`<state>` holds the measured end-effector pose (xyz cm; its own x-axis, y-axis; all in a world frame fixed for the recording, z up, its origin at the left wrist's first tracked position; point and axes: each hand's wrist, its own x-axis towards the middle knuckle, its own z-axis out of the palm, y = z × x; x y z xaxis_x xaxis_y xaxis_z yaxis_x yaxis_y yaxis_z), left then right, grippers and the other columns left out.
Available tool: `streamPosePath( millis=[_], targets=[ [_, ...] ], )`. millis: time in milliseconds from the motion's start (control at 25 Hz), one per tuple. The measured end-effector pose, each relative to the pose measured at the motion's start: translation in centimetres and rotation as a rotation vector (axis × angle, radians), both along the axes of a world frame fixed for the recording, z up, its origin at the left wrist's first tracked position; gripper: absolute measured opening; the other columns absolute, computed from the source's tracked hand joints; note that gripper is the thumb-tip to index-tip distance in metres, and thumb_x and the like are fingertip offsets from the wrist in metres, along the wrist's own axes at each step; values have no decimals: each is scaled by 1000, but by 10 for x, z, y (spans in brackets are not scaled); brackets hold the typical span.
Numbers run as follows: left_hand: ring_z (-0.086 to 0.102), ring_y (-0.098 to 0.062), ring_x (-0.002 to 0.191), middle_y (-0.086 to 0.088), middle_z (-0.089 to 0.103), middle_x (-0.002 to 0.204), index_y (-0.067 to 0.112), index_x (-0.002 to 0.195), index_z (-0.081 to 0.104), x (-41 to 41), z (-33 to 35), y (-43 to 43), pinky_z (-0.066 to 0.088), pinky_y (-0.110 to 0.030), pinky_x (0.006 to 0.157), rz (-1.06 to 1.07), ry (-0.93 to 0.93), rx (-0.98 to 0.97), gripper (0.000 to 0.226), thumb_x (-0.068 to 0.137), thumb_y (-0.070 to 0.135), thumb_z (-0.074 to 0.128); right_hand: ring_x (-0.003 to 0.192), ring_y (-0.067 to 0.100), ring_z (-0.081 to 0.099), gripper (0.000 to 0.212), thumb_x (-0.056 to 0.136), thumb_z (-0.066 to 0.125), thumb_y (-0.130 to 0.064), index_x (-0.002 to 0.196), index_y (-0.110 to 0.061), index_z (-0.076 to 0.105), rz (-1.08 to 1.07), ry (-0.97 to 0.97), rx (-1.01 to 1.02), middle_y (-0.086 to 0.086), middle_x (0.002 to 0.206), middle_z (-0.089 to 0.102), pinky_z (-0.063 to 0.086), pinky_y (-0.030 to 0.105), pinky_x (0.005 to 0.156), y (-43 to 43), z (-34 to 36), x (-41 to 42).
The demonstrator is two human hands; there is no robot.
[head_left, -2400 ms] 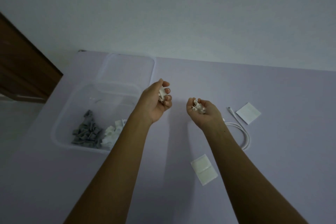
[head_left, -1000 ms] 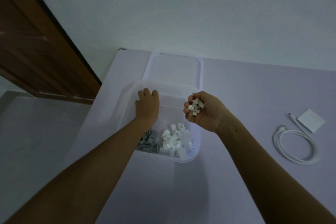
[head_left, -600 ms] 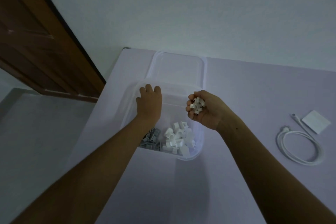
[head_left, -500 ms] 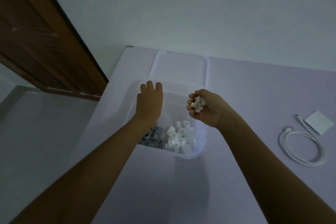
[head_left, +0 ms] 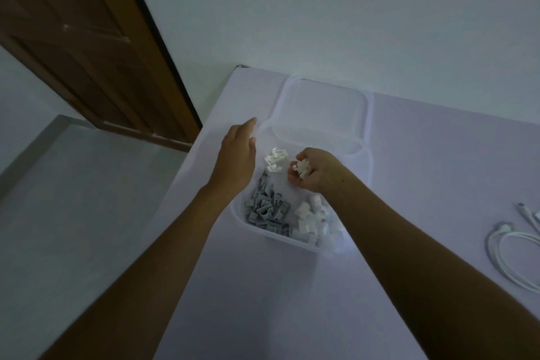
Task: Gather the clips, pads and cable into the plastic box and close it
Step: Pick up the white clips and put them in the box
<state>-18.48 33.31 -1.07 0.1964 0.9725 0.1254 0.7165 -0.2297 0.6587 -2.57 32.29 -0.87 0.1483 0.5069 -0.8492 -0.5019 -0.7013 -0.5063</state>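
The clear plastic box [head_left: 257, 229] stands on the table, holding a pile of grey clips [head_left: 267, 210] and a pile of white clips [head_left: 314, 221]. A few more white clips [head_left: 274, 159] lie or fall at the box's far side. My left hand [head_left: 236, 155] hovers over the box's left rim with fingers straight and holds nothing. My right hand [head_left: 314, 169] is cupped over the box, fingers curled round a bunch of white clips [head_left: 302, 168]. The white cable [head_left: 508, 254] lies coiled at the right edge.
The clear lid [head_left: 324, 112] lies flat behind the box. The table [head_left: 292, 301] has its left edge close to the box, with floor below. A brown wooden door [head_left: 87, 38] stands at the far left.
My left hand has let go of its white clips into the box and moved left over the rim. My right hand has come lower over the box, still holding clips.
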Motion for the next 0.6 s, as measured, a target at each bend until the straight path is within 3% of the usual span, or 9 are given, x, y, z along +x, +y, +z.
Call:
streamPosePath(
  millis=[80, 120, 200, 280, 400, 440, 520, 600],
  targets=[
    [46, -25, 124, -15, 48, 134, 11, 139, 39, 2, -5, -4, 36, -33, 107, 19, -21, -30, 39, 100, 12, 33, 54, 20, 37, 19, 91, 40, 0, 73, -6, 44, -12, -15, 27, 11, 69, 40, 48, 31, 72, 4, 0, -7],
    [47, -25, 125, -15, 49, 134, 10, 138, 40, 3, -7, -5, 37, -34, 108, 28, -29, -33, 38, 100, 12, 32, 56, 18, 38, 19, 92, 42, 0, 75, -5, 45, -21, -5, 43, 12, 72, 40, 50, 32, 86, 6, 0, -10],
    [48, -27, 124, -16, 51, 132, 10, 136, 41, 4, -8, -5, 38, -39, 108, 37, -41, -37, 38, 100, 10, 33, 70, 16, 46, 17, 93, 44, 2, 77, -2, 47, -4, 15, 58, 15, 84, 44, 42, 37, 103, 5, 4, -13],
    [49, -28, 122, -17, 52, 131, 11, 136, 41, 5, -9, -5, 40, -41, 107, 39, -25, -43, 39, 98, 6, 36, 90, 23, 53, 8, 94, 46, 2, 93, 4, 54, 49, 29, 66, 17, 102, 45, 43, 34, 100, 6, 8, -17],
    [49, -29, 121, -16, 53, 130, 12, 137, 40, 5, -11, -5, 40, -43, 106, 44, 15, -32, 40, 97, 5, 38, 109, 32, 52, 29, 95, 44, 1, 121, 9, 49, 81, 39, 80, 19, 113, 47, 44, 37, 96, 5, 10, -15],
    [49, -30, 120, -17, 53, 130, 11, 136, 40, 5, -11, -5, 41, -44, 105, 45, 22, -31, 41, 96, 5, 38, 111, 32, 52, 27, 95, 42, 1, 119, 10, 50, 102, 41, 82, 19, 112, 47, 42, 38, 99, 4, 11, -15],
    [50, -30, 119, -17, 53, 129, 11, 136, 40, 7, -10, -5, 42, -44, 104, 48, 31, -37, 40, 96, 4, 38, 112, 32, 53, 14, 94, 40, 1, 94, 6, 54, 112, 62, 88, 25, 108, 50, 38, 40, 104, 2, 14, -16],
    [50, -31, 119, -18, 54, 128, 10, 136, 40, 7, -9, -6, 42, -45, 103, 51, 31, -40, 40, 96, 4, 38, 96, 36, 56, 15, 89, 40, 4, 77, 0, 48, 60, 69, 96, 39, 129, 46, 31, 42, 110, 0, 17, -19]
  ],
)
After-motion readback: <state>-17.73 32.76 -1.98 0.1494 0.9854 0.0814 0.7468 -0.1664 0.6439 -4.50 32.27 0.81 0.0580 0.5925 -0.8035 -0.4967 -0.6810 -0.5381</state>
